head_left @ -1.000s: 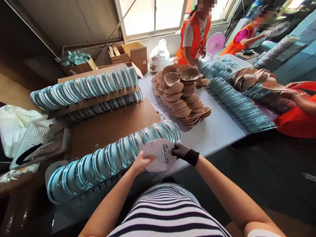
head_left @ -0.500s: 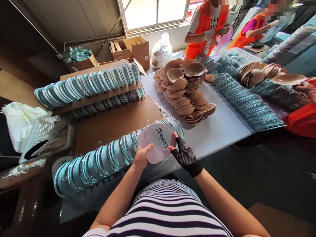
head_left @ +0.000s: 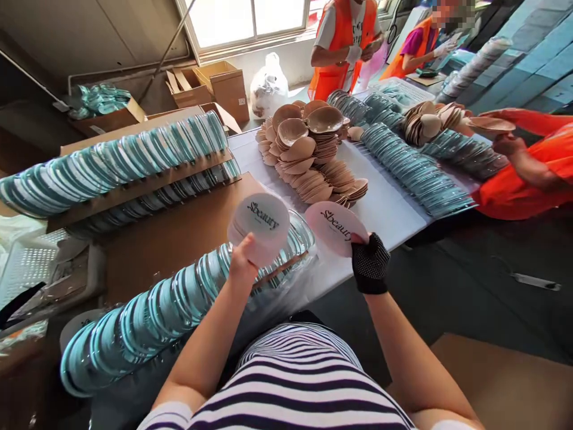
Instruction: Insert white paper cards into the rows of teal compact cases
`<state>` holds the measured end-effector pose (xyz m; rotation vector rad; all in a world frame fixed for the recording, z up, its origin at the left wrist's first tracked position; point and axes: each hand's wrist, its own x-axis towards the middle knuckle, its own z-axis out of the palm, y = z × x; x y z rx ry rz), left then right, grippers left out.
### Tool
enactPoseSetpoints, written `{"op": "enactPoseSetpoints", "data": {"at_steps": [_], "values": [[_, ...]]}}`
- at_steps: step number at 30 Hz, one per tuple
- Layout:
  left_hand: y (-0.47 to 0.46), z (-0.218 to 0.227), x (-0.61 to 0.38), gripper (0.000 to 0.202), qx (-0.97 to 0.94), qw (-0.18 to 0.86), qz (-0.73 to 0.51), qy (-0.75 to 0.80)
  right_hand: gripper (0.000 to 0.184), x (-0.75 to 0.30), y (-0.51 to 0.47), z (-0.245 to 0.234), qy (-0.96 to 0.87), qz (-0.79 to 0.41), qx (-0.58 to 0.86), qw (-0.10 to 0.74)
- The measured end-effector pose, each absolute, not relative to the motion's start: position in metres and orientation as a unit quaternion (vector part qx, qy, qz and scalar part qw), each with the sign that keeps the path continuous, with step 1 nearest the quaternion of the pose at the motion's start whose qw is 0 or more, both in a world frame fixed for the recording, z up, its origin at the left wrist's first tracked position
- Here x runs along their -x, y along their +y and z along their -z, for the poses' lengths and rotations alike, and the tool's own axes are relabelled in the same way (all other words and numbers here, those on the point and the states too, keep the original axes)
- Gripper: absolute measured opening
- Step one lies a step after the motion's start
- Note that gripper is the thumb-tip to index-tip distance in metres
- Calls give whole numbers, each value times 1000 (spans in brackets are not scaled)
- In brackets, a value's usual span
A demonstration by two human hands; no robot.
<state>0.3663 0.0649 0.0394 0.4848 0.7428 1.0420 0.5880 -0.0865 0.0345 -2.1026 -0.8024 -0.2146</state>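
Note:
My bare left hand (head_left: 243, 264) grips a small stack of round, pale translucent inserts (head_left: 262, 242) printed with "beauty". My right hand (head_left: 370, 264), in a black dotted fingerless glove, pinches a single insert (head_left: 329, 230) by its right edge, apart from the stack and tilted. Just below and left of the stack runs a long row of clear, teal-tinted round pieces (head_left: 165, 298) standing on edge. The row's right end is partly hidden behind the stack.
Another teal row (head_left: 120, 158) rests on cardboard (head_left: 179, 215). Skin-toned cups (head_left: 308, 161) are piled mid-table, with more teal rows (head_left: 407, 164) to the right. A co-worker's arm (head_left: 528, 161) reaches in at right; two people in orange vests stand farther back. Boxes (head_left: 224, 89) stand by the window.
My right hand has drawn one insert off the stack and moved right with it. The stack stays in my left hand. The whole view has shifted slightly.

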Motion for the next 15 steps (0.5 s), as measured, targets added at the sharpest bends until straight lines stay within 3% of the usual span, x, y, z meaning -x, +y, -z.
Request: {"op": "enactPoseSetpoints", "data": {"at_steps": [4,8,15], "values": [[109,-59,-426,36,-185,833,-452,258,44,-600,-118,-34,-439,87,845,293],[127,-52,-470,30,-147,833,-423,325,45,-592,-115,-28,-544,52,811,208],[125,-32,-470,31,-156,839,-403,330,42,-589,-46,-20,-572,-103,814,3]]}}
